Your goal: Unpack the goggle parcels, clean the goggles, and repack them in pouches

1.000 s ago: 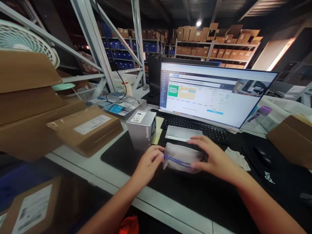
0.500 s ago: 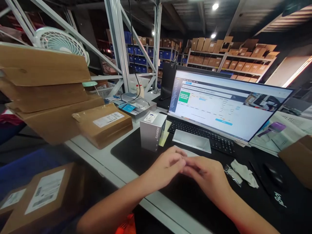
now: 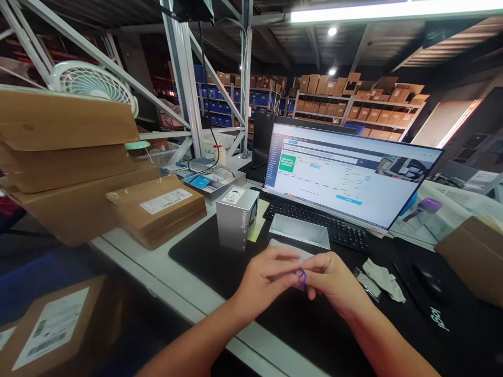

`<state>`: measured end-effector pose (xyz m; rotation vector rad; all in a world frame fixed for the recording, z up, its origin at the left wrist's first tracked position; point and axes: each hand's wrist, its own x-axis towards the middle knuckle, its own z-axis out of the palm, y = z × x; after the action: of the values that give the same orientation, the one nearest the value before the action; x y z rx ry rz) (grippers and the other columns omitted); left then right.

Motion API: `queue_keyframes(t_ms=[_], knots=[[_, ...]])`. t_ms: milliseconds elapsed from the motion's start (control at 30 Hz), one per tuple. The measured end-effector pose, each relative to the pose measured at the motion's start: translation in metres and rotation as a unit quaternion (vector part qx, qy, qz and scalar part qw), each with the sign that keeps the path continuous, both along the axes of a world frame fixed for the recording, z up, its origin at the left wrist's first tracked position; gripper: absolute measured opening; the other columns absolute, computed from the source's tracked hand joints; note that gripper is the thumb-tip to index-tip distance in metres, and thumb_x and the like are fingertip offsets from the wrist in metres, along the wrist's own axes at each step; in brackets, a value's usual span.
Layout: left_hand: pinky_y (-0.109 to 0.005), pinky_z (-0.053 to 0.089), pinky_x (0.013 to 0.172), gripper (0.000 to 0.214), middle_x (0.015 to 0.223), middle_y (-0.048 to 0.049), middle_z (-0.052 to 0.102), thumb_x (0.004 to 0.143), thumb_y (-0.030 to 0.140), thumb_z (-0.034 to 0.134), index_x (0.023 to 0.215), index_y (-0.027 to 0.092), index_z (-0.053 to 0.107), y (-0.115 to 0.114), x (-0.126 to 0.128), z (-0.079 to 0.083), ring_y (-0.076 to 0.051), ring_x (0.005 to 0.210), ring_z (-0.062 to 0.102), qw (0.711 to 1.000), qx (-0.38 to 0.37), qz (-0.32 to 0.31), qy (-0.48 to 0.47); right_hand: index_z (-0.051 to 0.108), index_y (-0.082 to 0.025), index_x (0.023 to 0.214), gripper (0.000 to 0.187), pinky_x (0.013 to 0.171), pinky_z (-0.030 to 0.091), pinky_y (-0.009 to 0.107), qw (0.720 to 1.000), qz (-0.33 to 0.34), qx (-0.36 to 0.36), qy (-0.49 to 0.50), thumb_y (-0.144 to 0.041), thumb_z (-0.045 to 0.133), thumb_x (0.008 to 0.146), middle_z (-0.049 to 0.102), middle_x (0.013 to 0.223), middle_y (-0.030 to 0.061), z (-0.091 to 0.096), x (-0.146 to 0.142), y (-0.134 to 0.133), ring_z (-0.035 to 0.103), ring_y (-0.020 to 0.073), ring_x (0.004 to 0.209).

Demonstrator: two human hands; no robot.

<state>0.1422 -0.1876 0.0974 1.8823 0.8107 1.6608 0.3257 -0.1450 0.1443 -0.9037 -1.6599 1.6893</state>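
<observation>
Between the fingertips of both hands is a small purple-blue loop (image 3: 302, 276), thin and partly hidden by fingers. My left hand (image 3: 261, 280) pinches one side of it, thumb below the fingers. Opposite, my right hand (image 3: 332, 277) is closed on the loop with thumb and forefinger. Just behind the hands lies a whitish flat piece (image 3: 286, 248), partly covered by them. A silver printed box (image 3: 231, 226) stands upright to the left, and a shallow silver box part (image 3: 298, 239) sits in front of the keyboard (image 3: 338, 228).
A lit monitor (image 3: 334, 173) stands behind the keyboard. Right of my hands are a crumpled pale cloth or glove (image 3: 383, 280), a clear packet (image 3: 367, 285) and a mouse (image 3: 429, 279). Cardboard boxes lie left, including a labelled carton (image 3: 173, 214); another carton (image 3: 475, 256) is at right.
My view has tilted up and shifted slightly right. The fingers have opened a little, and the purple-blue loop now shows between them; before, it was hidden.
</observation>
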Motion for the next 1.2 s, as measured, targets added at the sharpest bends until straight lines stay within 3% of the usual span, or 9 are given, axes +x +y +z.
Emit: queue_keyframes(t_ms=[233, 400, 467, 533, 600, 667, 867, 1000, 1200], knots=[[-0.027, 0.057, 0.081, 0.019, 0.102, -0.0065, 0.073, 0.084, 0.02, 0.077, 0.101, 0.027, 0.081, -0.005, 0.004, 0.013, -0.017, 0.09, 0.071, 0.996, -0.071, -0.048, -0.012, 0.081, -0.016, 0.071, 0.033, 0.042, 0.032, 0.019, 0.996, 0.077, 0.019, -0.038, -0.049, 0.084, 0.072, 0.065, 0.057, 0.0024, -0.005, 0.007, 0.006, 0.046, 0.0055, 0.042], [-0.023, 0.054, 0.075, 0.003, 0.093, -0.0052, 0.073, 0.081, 0.025, 0.079, 0.081, 0.022, 0.081, -0.005, 0.009, 0.011, -0.015, 0.081, 0.069, 0.986, -0.157, -0.02, -0.046, 0.079, -0.015, 0.071, 0.037, 0.045, 0.034, 0.02, 0.986, 0.106, 0.067, -0.108, -0.05, 0.074, 0.083, 0.069, 0.065, 0.0033, -0.006, 0.008, 0.006, 0.049, 0.0069, 0.044], [-0.023, 0.053, 0.077, 0.007, 0.089, -0.0047, 0.073, 0.082, 0.026, 0.078, 0.077, 0.021, 0.078, -0.005, 0.012, 0.008, -0.015, 0.082, 0.068, 0.982, -0.174, 0.004, -0.076, 0.079, -0.018, 0.076, 0.025, 0.05, 0.038, 0.022, 0.974, 0.085, 0.137, -0.156, -0.041, 0.073, 0.085, 0.071, 0.069, 0.0022, -0.003, 0.011, 0.002, 0.056, 0.0102, 0.052], [-0.023, 0.053, 0.078, 0.01, 0.089, -0.0049, 0.073, 0.082, 0.028, 0.078, 0.076, 0.019, 0.076, -0.005, 0.015, 0.005, -0.016, 0.084, 0.068, 0.975, -0.189, 0.017, -0.118, 0.081, -0.022, 0.088, 0.01, 0.059, 0.044, 0.024, 0.952, 0.019, 0.239, -0.189, -0.029, 0.077, 0.082, 0.073, 0.075, 0.0009, 0.0, 0.015, -0.002, 0.063, 0.0145, 0.065], [-0.024, 0.053, 0.078, 0.014, 0.089, -0.0058, 0.073, 0.082, 0.03, 0.078, 0.077, 0.018, 0.075, -0.006, 0.018, 0.004, -0.017, 0.086, 0.068, 0.967, -0.21, 0.017, -0.145, 0.08, -0.026, 0.098, 0.023, 0.065, 0.047, 0.025, 0.932, -0.06, 0.307, -0.181, -0.025, 0.083, 0.075, 0.075, 0.082, 0.0004, 0.003, 0.018, -0.007, 0.066, 0.0166, 0.073], [-0.024, 0.054, 0.077, 0.017, 0.088, -0.0066, 0.073, 0.081, 0.033, 0.078, 0.078, 0.017, 0.075, -0.007, 0.02, 0.004, -0.017, 0.084, 0.068, 0.959, -0.237, 0.007, -0.155, 0.079, -0.026, 0.099, 0.027, 0.062, 0.048, 0.025, 0.93, -0.105, 0.318, -0.154, -0.028, 0.087, 0.072, 0.075, 0.084, 0.0003, 0.005, 0.02, -0.01, 0.066, 0.0159, 0.07], [-0.02, 0.055, 0.07, 0.013, 0.08, -0.0037, 0.072, 0.076, 0.027, 0.083, 0.074, 0.016, 0.075, -0.012, 0.025, 0.011, -0.014, 0.075, 0.068, 0.952, -0.246, -0.017, -0.183, 0.077, -0.024, 0.082, 0.006, 0.069, 0.051, 0.024, 0.935, -0.074, 0.33, -0.11, -0.029, 0.08, 0.083, 0.073, 0.082, -0.0006, 0.006, 0.016, -0.013, 0.067, 0.0133, 0.074], [-0.02, 0.055, 0.068, 0.013, 0.079, -0.0024, 0.071, 0.078, 0.027, 0.082, 0.076, 0.016, 0.075, -0.015, 0.026, 0.014, -0.012, 0.069, 0.069, 0.94, -0.265, -0.065, -0.206, 0.074, -0.022, 0.079, 0.009, 0.071, 0.052, 0.022, 0.93, -0.046, 0.354, -0.087, -0.023, 0.075, 0.088, 0.072, 0.08, -0.0013, 0.008, 0.016, -0.012, 0.067, 0.0117, 0.074], [-0.019, 0.053, 0.066, 0.017, 0.074, -0.0016, 0.069, 0.08, 0.028, 0.082, 0.072, 0.015, 0.074, -0.014, 0.023, 0.017, -0.011, 0.064, 0.068, 0.929, -0.293, -0.104, -0.202, 0.076, -0.02, 0.082, 0.006, 0.08, 0.056, 0.024, 0.852, -0.055, 0.514, -0.081, -0.02, 0.075, 0.087, 0.074, 0.109, 0.0072, 0.011, 0.023, -0.009, 0.071, 0.0165, 0.096]])
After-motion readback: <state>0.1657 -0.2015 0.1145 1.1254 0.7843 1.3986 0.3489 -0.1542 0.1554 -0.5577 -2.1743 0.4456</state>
